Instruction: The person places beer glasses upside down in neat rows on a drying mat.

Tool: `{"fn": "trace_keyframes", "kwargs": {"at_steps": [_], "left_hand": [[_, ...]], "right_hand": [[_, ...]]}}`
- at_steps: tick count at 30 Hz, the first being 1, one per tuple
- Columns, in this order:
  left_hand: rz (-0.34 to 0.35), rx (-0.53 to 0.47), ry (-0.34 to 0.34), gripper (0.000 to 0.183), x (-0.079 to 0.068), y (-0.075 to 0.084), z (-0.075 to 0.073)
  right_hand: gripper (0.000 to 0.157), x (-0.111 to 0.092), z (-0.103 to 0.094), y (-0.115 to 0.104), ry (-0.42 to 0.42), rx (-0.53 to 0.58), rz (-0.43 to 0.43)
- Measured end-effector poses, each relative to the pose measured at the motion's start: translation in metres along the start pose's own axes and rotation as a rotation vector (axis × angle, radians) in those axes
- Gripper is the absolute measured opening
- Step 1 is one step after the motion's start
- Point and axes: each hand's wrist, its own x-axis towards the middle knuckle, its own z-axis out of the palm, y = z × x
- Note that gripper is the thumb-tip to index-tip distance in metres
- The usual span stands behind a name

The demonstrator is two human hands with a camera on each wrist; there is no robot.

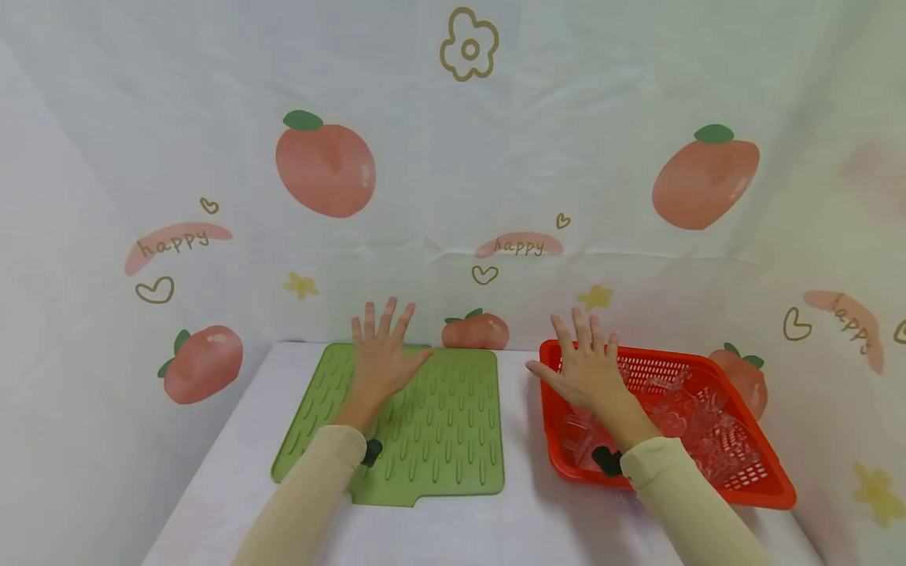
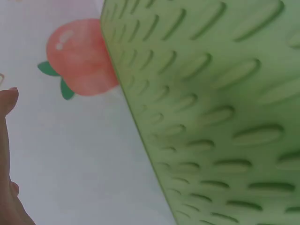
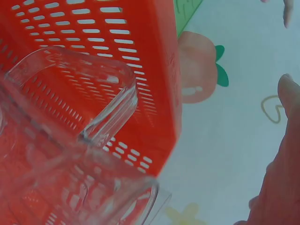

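Observation:
With fingers spread and straight, my left hand (image 1: pixel 382 362) hovers over a green ridged mat (image 1: pixel 453 424) and holds nothing. My right hand (image 1: pixel 589 377) is spread the same way above the left part of a red slotted plastic basket (image 1: pixel 767 475), also without anything in it. Inside the basket lie several clear, see-through vessels (image 1: pixel 679 409). The right wrist view shows one clear vessel (image 3: pixel 115 117) with a looped, handle-like part; their exact kind is hard to tell. Part of the left thumb (image 2: pixel 7 103) appears at the edge of the left wrist view.
The mat and basket stand side by side on a white-covered table (image 1: pixel 524 472), with a strip of cloth between them. A patterned white curtain (image 1: pixel 439 157) with red fruit prints rises behind and at both sides.

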Motion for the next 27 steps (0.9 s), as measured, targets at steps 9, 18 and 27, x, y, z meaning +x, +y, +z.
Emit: {"fn": "trace_keyframes", "kwargs": {"at_steps": [9, 18, 27], "left_hand": [[-0.03, -0.043, 0.009, 0.09, -0.012, -0.024, 0.001], [-0.08, -0.068, -0.044, 0.095, -0.025, -0.048, 0.008], [-0.123, -0.097, -0.089, 0.098, -0.036, -0.065, 0.011]], "right_hand": [[0.1, -0.014, -0.008, 0.007, -0.016, 0.042, -0.011], [0.102, -0.029, -0.015, 0.02, -0.036, 0.073, -0.068], [0.105, -0.047, -0.011, 0.035, -0.031, 0.07, -0.09]]}}
